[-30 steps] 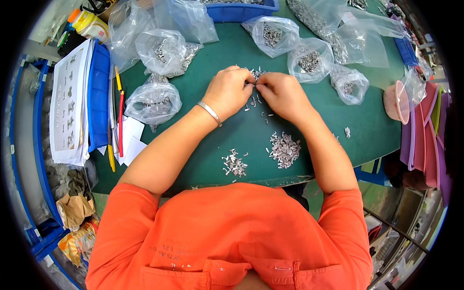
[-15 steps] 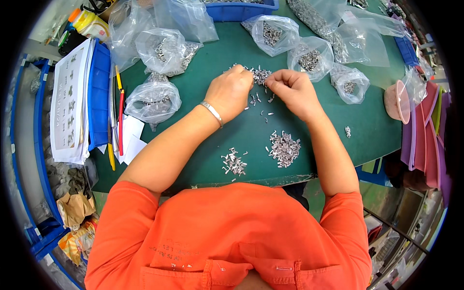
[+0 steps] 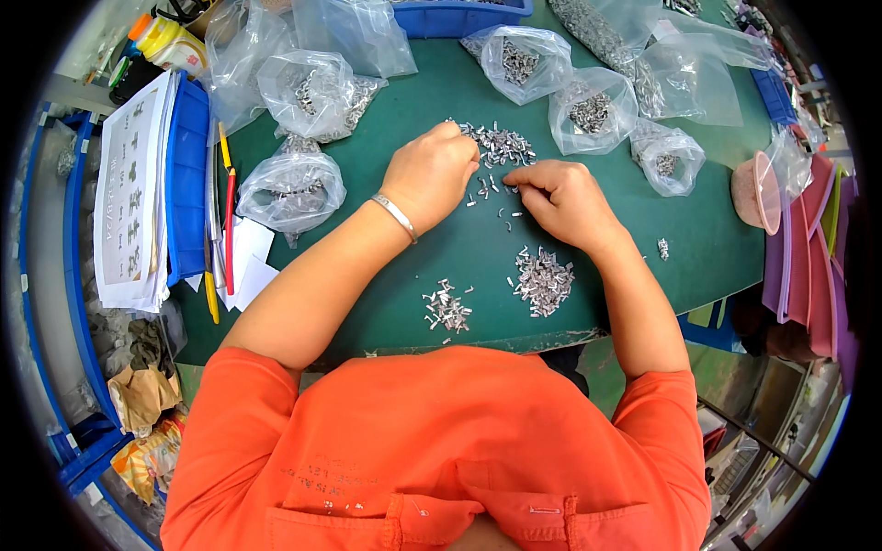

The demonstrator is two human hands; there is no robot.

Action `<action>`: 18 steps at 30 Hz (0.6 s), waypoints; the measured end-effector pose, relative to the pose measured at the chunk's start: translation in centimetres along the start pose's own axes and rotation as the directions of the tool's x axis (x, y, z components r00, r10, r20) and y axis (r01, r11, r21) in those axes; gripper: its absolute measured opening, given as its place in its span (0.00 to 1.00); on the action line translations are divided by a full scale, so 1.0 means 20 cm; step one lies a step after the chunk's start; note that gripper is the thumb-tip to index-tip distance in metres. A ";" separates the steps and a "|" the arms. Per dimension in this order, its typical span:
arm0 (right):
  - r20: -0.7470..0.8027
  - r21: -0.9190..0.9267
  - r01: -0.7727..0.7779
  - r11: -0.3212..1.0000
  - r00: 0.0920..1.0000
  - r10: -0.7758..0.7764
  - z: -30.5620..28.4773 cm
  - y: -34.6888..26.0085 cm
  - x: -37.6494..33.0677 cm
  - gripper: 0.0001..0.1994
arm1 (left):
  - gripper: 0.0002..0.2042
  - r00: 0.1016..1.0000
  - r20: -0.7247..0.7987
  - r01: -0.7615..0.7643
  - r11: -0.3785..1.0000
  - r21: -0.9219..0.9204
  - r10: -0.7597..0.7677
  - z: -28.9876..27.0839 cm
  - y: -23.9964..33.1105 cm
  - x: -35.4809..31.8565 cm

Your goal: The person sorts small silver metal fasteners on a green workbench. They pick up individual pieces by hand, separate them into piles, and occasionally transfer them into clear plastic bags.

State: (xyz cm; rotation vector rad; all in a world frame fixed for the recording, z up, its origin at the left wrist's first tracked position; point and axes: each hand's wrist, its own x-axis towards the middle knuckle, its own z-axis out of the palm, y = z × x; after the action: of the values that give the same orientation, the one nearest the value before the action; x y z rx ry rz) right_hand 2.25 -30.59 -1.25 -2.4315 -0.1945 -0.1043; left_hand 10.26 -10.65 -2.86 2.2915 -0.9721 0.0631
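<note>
On a green mat (image 3: 441, 257) lies a loose heap of small silver metal parts (image 3: 499, 144). My left hand (image 3: 430, 174), a bracelet on its wrist, rests at the heap's left side with fingers curled onto the parts. My right hand (image 3: 562, 200) sits just right of it, fingertips pinching at scattered pieces below the heap. Two sorted piles lie nearer me: a bigger pile (image 3: 542, 278) and a smaller pile (image 3: 447, 309).
Several clear plastic bags of metal parts (image 3: 296, 184) ring the mat at the back and left. A blue tray with a printed sheet (image 3: 188, 174) and pencils (image 3: 228, 211) lie at left. Pink and purple trays (image 3: 808, 239) stack at right.
Both hands have stayed at the loose heap; the right hand has shifted slightly right and down among the scattered pieces.
</note>
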 end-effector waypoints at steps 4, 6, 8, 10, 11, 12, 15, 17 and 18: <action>-0.076 -0.030 0.011 0.999 0.997 -0.013 0.03 -0.04 0.04 0.12 | 0.03 1.000 0.003 -0.025 0.996 0.091 0.025 0.00 0.02 0.01; -0.037 -0.100 0.020 0.995 0.999 -0.023 0.04 -0.05 0.05 0.13 | 0.03 1.000 0.016 -0.019 0.993 0.119 0.018 0.00 0.01 0.01; -0.063 -0.048 0.019 0.999 0.998 -0.022 0.05 -0.04 0.05 0.12 | 0.04 0.999 0.034 -0.021 0.991 0.132 0.016 -0.01 0.00 0.00; -0.061 -0.034 0.016 0.999 0.998 -0.019 0.04 -0.03 0.05 0.12 | 0.04 1.000 0.019 0.011 1.000 -0.014 -0.010 -0.03 0.00 -0.01; -0.046 -0.045 0.013 0.999 0.999 -0.015 0.03 -0.02 0.05 0.12 | 0.04 1.000 0.015 0.027 0.996 -0.089 -0.026 -0.03 -0.01 -0.02; -0.031 -0.056 0.010 0.998 0.999 -0.012 0.03 -0.01 0.05 0.12 | 0.05 0.996 0.031 0.090 0.972 -0.216 -0.086 -0.04 -0.01 -0.02; -0.070 -0.038 -0.031 0.999 0.997 0.028 0.02 -0.01 0.04 0.11 | 0.07 0.845 0.370 0.534 0.556 -0.637 -0.387 -0.10 0.00 0.00; -0.066 -0.036 -0.045 0.998 0.997 0.042 0.02 -0.04 0.05 0.09 | 0.06 0.796 0.494 0.567 0.144 -0.811 -0.350 -0.13 -0.02 0.00; -0.064 -0.035 -0.052 0.998 0.997 0.049 0.02 -0.05 0.06 0.09 | 0.06 0.786 0.497 0.565 0.103 -0.818 -0.368 -0.13 -0.01 0.00</action>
State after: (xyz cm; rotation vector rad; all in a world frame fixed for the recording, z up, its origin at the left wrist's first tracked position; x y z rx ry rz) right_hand 3.30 -29.53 -0.79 -2.4638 -0.1033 -0.1631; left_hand 10.94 -9.15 -0.89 1.2641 -0.0840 -0.8258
